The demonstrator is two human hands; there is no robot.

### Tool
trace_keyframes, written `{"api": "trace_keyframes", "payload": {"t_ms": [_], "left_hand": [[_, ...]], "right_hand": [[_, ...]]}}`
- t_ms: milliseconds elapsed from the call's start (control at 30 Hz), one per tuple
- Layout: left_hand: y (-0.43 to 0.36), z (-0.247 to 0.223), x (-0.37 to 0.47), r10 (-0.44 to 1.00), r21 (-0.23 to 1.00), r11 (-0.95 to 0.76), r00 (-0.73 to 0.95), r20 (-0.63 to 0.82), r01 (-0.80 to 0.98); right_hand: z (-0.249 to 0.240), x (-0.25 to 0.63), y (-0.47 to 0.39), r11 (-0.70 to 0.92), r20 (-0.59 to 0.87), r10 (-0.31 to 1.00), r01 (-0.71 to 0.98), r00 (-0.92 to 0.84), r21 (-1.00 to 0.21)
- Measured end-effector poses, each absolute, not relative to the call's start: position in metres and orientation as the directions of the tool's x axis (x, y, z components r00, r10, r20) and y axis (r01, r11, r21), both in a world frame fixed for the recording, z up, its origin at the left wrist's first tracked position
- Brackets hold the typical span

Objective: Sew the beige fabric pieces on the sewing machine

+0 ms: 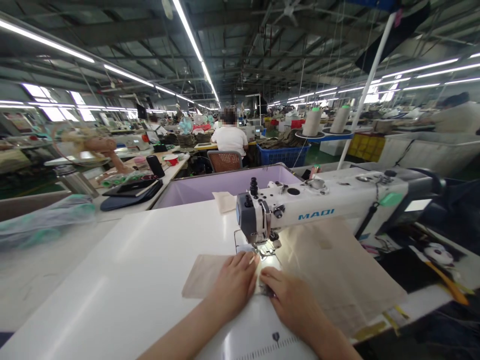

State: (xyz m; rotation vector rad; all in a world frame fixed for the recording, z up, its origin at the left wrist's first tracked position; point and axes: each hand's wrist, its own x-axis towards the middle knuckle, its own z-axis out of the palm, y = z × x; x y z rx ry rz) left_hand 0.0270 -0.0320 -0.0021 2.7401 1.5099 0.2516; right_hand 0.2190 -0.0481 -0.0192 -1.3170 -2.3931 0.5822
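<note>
A beige fabric piece (200,274) lies on the white sewing table, its right end reaching the presser foot (267,249) of a white industrial sewing machine (318,212). My left hand (237,281) rests on this piece with its fingers lying flat, fingertips just left of the foot. Right of it, my right hand (294,296) has its fingers bent and closed at the fabric's near edge, below the foot. A small dark thing shows under these fingers, too hidden to name. The lamp lights the needle area. Larger beige fabric (333,270) spreads under the machine arm.
Beyond the table stands a lilac-lined bin (210,184), with a small beige scrap (225,202) near its edge. A steel flask (75,180) and dark pouch (131,194) stand left. Thread cones (312,122) rise behind the machine. A person in white (229,137) sits ahead.
</note>
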Motion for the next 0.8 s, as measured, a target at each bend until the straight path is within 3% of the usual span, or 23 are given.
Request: {"api": "trace_keyframes", "payload": {"t_ms": [800], "left_hand": [[-0.026, -0.013, 0.032, 0.832, -0.015, -0.534, 0.528, 0.171, 0.846]], "right_hand": [[-0.019, 0.220, -0.040, 0.497, 0.175, 0.856, 0.684, -0.486, -0.534]]}}
